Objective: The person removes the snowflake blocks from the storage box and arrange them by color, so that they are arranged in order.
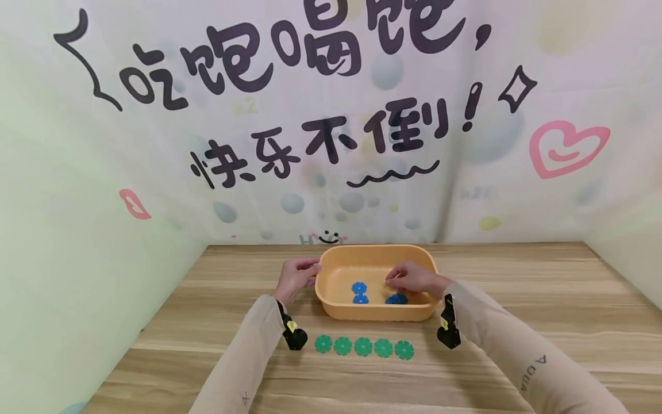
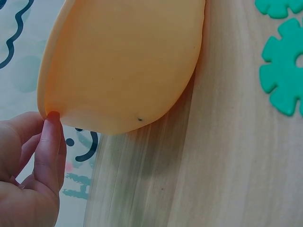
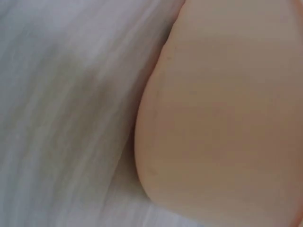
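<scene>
A yellow-orange plastic basin (image 1: 331, 310) stands on the table. My left hand (image 1: 297, 276) pinches its rim at the left end, thumb and fingers on either side in the left wrist view. Inside, my right hand (image 1: 414, 277) reaches over the right wall with its fingers bent downward; whether they pinch anything is too small to tell. Under that hand lie blue snowflake discs (image 1: 396, 299) near the front wall. Farther left in the basin are two more blue discs (image 1: 359, 287). The right wrist view shows only the basin's outer wall (image 3: 218, 118), without the hand.
Several green snowflake discs (image 1: 363, 347) lie in a row on the wooden table (image 1: 207, 345), in front of the basin. Behind the table hangs a printed cloth (image 1: 331, 201) with black lettering. Black wrist cameras (image 1: 295, 333) sit on both forearms.
</scene>
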A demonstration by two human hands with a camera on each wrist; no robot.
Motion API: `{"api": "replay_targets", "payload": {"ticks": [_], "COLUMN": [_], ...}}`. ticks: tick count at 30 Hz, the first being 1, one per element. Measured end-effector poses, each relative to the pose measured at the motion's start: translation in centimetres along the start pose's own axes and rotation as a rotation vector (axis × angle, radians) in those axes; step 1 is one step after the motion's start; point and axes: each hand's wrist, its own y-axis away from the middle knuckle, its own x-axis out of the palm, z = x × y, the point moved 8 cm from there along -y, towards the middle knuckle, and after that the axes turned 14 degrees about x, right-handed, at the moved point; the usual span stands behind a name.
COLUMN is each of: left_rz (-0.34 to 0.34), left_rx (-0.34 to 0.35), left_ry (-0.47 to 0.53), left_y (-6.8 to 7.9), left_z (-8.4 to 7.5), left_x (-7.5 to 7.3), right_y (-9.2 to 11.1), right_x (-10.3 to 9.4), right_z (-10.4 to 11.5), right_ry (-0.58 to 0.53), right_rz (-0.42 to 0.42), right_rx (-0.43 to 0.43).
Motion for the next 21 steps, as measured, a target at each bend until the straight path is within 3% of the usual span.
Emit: {"api": "replay_targets", "payload": {"ticks": [10,21], "left_rz": [-0.001,-0.007], "left_rx": [0.010,0.007], "left_ry": [-0.007,-0.008], "left_y": [-0.1,-0.1], "left_z": [0.1,0.2], "left_x": [0.0,-0.1], "right_y": [0.3,-0.1], "right_x": [0.4,1.1], "right_z": [-0.4,-0.2], "right_ry": [0.006,0.034], "right_rz": [0.058,0.087], "right_rx": [0.074,0.017]}}
